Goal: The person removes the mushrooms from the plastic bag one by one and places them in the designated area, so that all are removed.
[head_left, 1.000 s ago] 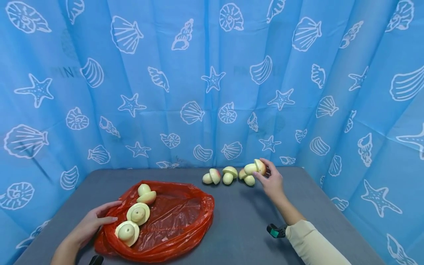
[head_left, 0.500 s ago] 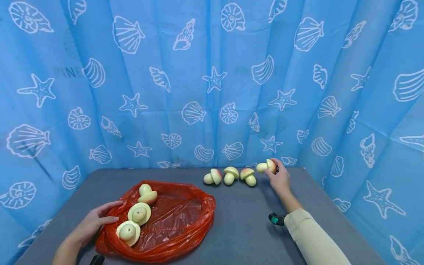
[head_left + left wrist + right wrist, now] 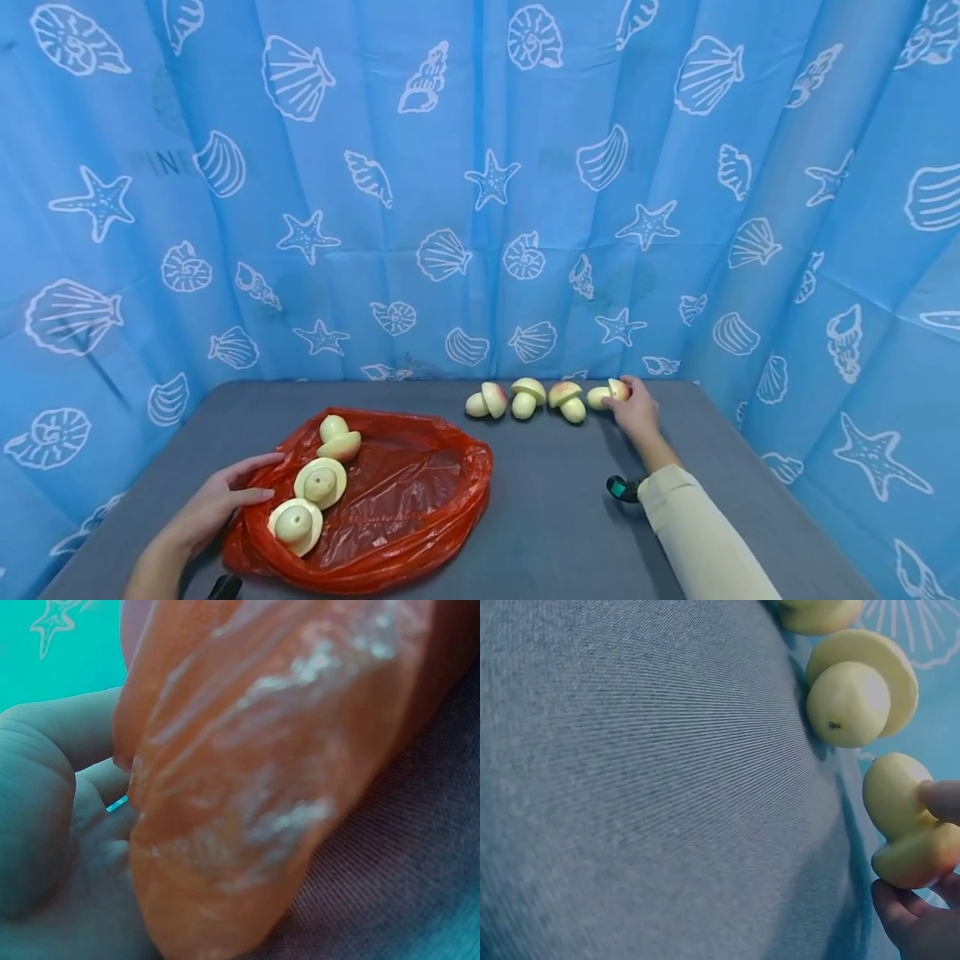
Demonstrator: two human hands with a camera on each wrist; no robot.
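In the head view, my right hand (image 3: pixel 636 410) pinches a mushroom (image 3: pixel 609 393), pale yellow with a reddish cap, at the right end of a row near the table's back edge. The right wrist view shows the thumb (image 3: pixel 941 801) on its stem and fingertips against the cap. Beside it lie three similar mushrooms, the nearest being a mushroom (image 3: pixel 567 402) with its stem toward me. My left hand (image 3: pixel 217 504), fingers extended, touches the left side of a red plastic bag (image 3: pixel 442 546). Three more mushrooms lie along the bag's left side, one of them a mushroom (image 3: pixel 321 482) stem up.
A grey cloth-covered table (image 3: pixel 555 517) bears everything. Behind it and at both sides hangs a blue curtain (image 3: pixel 480 208) printed with white shells and starfish. A black band with a green patch (image 3: pixel 624 488) sits at my right wrist.
My right hand has moved right and then down with the mushroom, from above the row to its right end. The left hand and the bag stay in place.
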